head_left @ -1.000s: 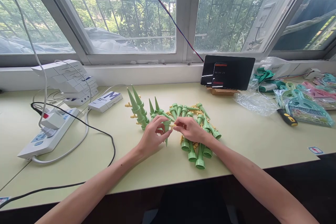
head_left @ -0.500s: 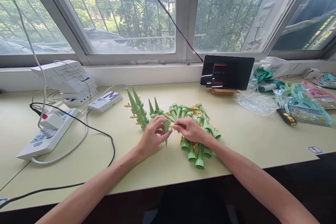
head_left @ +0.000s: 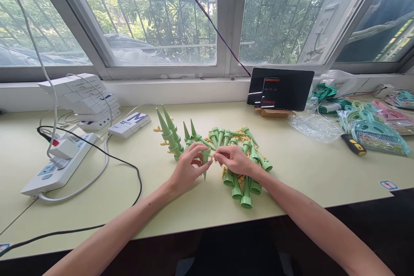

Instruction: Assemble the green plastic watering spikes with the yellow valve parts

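Observation:
Between thumb and fingers, my left hand (head_left: 190,164) grips a green plastic watering spike (head_left: 205,155), its point down and its wide collar up. My right hand (head_left: 233,158) pinches a small yellow valve (head_left: 211,155) against the side of that spike, just under the collar; the fingers hide part of it. Right of and below my right hand lies a pile of green spikes (head_left: 246,198) mixed with yellow valves (head_left: 241,180). Behind my left hand, stacked spikes (head_left: 165,126) stand point up with yellow valves sticking out of their sides.
At left are a power strip (head_left: 60,168) with cables, stacked white boxes (head_left: 80,99) and a single white box (head_left: 130,125). A tablet with a phone (head_left: 280,89) leans at the back. On the right lie a screwdriver (head_left: 353,144) and bagged dustpan sets (head_left: 378,131).

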The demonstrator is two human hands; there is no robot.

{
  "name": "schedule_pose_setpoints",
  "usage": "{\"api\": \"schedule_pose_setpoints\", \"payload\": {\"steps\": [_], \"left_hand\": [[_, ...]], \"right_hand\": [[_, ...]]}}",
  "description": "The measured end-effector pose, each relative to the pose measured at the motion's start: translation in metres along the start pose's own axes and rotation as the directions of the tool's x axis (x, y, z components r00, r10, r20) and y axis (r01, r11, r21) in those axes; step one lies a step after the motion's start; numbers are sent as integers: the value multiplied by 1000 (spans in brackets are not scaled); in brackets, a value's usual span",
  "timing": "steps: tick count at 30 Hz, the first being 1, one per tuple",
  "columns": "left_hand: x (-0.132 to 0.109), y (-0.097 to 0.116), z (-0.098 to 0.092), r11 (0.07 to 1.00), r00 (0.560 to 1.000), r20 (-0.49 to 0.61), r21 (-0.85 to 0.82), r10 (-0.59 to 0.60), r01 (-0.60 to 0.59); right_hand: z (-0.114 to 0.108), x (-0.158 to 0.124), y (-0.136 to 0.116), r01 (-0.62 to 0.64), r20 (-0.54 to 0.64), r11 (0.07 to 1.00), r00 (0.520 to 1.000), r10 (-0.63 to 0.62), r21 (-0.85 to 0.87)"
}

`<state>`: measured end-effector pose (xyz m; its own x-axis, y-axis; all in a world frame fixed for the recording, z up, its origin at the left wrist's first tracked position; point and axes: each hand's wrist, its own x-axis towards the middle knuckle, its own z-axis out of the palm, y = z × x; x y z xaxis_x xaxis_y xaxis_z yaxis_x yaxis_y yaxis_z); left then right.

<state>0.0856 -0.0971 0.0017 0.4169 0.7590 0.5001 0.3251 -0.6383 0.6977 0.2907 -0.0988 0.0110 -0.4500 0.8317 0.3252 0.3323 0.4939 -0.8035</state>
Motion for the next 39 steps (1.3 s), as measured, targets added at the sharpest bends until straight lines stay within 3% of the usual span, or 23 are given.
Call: {"api": "schedule_pose_setpoints", "payload": {"steps": [17, 26, 34, 39], "left_hand": [[2, 1, -1, 998, 999, -8, 42, 49, -48], [3, -1, -2, 993, 993, 0, 39, -116, 116], [2, -1, -4, 995, 988, 152, 100, -7, -9], [3, 0, -5, 990, 982, 187, 126, 34, -58]], "right_hand": [[0, 0, -1, -40, 9, 996, 999, 39, 78], [-2, 2, 3, -96, -76, 987, 991, 106, 129], [-4, 3, 2, -99, -127, 979, 984, 123, 177], [-3, 3, 1, -100, -127, 980, 984, 123, 171]]}}
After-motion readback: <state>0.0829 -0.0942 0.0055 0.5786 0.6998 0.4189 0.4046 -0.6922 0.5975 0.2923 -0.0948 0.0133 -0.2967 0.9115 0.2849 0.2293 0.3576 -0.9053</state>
